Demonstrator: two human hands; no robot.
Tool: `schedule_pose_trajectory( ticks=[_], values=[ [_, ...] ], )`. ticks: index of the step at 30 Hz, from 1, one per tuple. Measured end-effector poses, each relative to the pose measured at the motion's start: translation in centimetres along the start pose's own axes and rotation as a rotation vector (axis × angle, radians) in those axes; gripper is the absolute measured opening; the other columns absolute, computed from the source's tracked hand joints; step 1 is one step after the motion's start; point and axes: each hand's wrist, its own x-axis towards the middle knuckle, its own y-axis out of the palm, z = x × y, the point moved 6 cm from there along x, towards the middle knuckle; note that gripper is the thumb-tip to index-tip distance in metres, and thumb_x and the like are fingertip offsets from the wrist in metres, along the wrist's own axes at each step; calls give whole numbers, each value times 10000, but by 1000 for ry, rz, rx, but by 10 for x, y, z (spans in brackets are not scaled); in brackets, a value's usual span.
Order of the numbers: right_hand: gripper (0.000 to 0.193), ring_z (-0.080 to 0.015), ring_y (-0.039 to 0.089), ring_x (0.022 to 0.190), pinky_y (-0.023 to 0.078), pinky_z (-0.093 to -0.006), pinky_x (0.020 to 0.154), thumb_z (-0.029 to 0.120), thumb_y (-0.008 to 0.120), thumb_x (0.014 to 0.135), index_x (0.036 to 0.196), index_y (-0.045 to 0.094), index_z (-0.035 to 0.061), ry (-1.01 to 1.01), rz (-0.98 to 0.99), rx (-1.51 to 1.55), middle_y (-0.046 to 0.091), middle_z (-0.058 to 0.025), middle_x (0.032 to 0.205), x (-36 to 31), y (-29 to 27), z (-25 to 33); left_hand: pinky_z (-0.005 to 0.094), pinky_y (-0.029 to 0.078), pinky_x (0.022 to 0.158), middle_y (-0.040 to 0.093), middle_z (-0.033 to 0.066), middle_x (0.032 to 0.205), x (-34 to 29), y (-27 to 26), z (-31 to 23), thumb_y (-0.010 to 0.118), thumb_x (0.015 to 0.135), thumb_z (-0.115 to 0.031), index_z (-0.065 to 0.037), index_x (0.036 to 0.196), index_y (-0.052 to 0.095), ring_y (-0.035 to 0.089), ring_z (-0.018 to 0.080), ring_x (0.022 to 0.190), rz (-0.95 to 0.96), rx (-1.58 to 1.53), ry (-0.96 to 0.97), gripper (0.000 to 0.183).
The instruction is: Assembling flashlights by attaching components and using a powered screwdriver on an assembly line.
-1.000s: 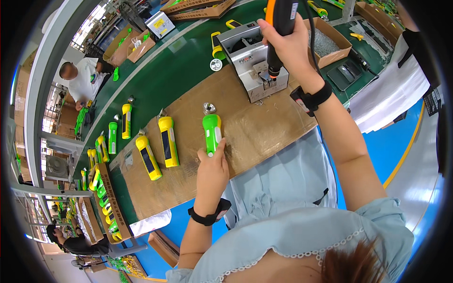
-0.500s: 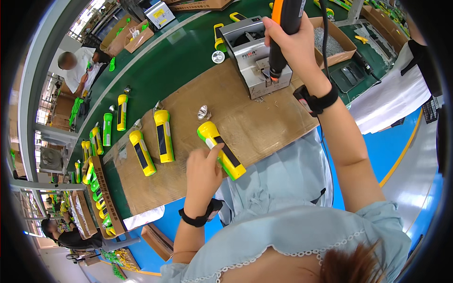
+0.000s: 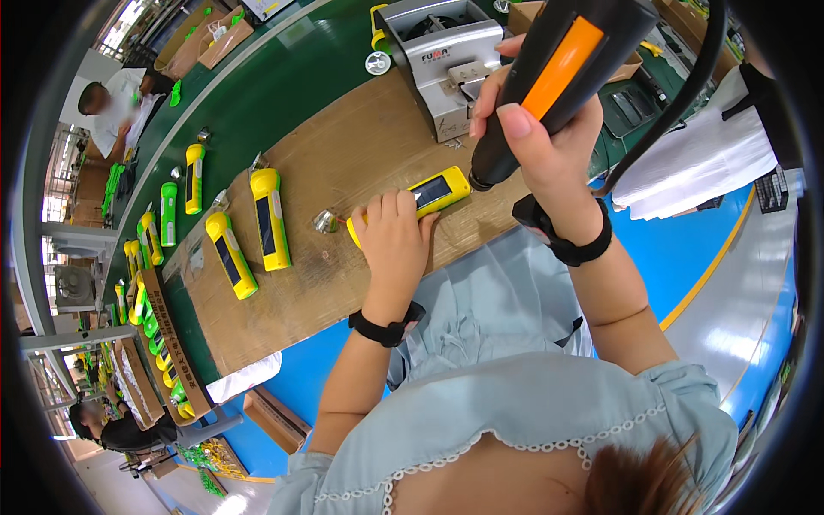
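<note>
My left hand (image 3: 393,236) is closed over the wide end of a yellow flashlight (image 3: 446,190), which lies on a cardboard sheet (image 3: 343,142). Its dark panel faces up, and its narrow end points right. A loose silver reflector (image 3: 325,221) sits by the wide end, left of my fingers. My right hand (image 3: 558,146) grips a black electric screwdriver (image 3: 562,69) with an orange stripe. The screwdriver's tip points down beside the flashlight's narrow end; whether the two touch, I cannot tell. Two more yellow flashlights, one upright in view (image 3: 270,219) and one slanted (image 3: 231,256), lie to the left.
Behind the cardboard stands a silver screw feeder (image 3: 446,60) on the green bench (image 3: 300,77). More flashlights line the left, beside a carton (image 3: 184,360) full of them. A thick black cable (image 3: 687,112) hangs from the screwdriver. A co-worker in white (image 3: 116,107) sits far left.
The flashlight has turned from slanting toward me to pointing right, and my left hand now grips its wide end. My right hand has brought the screwdriver from the feeder to the flashlight's narrow end.
</note>
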Motion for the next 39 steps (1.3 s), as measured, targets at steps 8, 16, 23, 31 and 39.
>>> schedule_pose_trajectory(
  ticks=[8, 16, 23, 31, 39],
  values=[
    [516, -175, 598, 654, 502, -286, 621, 275, 692, 793, 1139, 431, -5, 12, -62, 45, 595, -113, 757, -13, -9, -13, 429, 354, 849, 576, 96, 1000, -4, 2, -1, 726, 709, -303, -48, 938, 515, 534, 275, 945, -14, -2, 14, 402],
    [489, -165, 591, 660, 491, -280, 624, 190, 697, 787, 1135, 419, -13, 31, -42, 31, 594, -116, 772, -17, -4, -25, 433, 354, 854, 571, 103, 1011, -4, 4, -3, 726, 711, -296, -43, 941, 512, 531, 288, 955, -52, 5, 18, 404],
    [475, -142, 577, 651, 474, -256, 613, 131, 711, 767, 1111, 413, -7, 93, -15, 21, 584, -99, 748, -25, 9, -43, 433, 356, 852, 570, 103, 1011, -4, 4, -3, 722, 717, -298, -42, 942, 511, 530, 286, 949, -46, 14, 25, 401],
    [467, -136, 566, 629, 465, -250, 599, 144, 723, 755, 1078, 414, 9, 190, 13, 84, 578, -89, 737, -25, 14, -50, 416, 364, 834, 570, 110, 1000, -6, 5, -1, 727, 706, -289, -42, 921, 507, 532, 287, 925, -32, 2, 24, 395],
    [458, -142, 572, 671, 470, -259, 612, 95, 713, 746, 1082, 413, 13, 110, 54, 10, 578, -85, 757, -23, 18, -39, 408, 365, 816, 565, 116, 944, -6, 3, -1, 684, 743, -309, -37, 884, 503, 528, 291, 895, -35, -11, 21, 356]
  ],
)
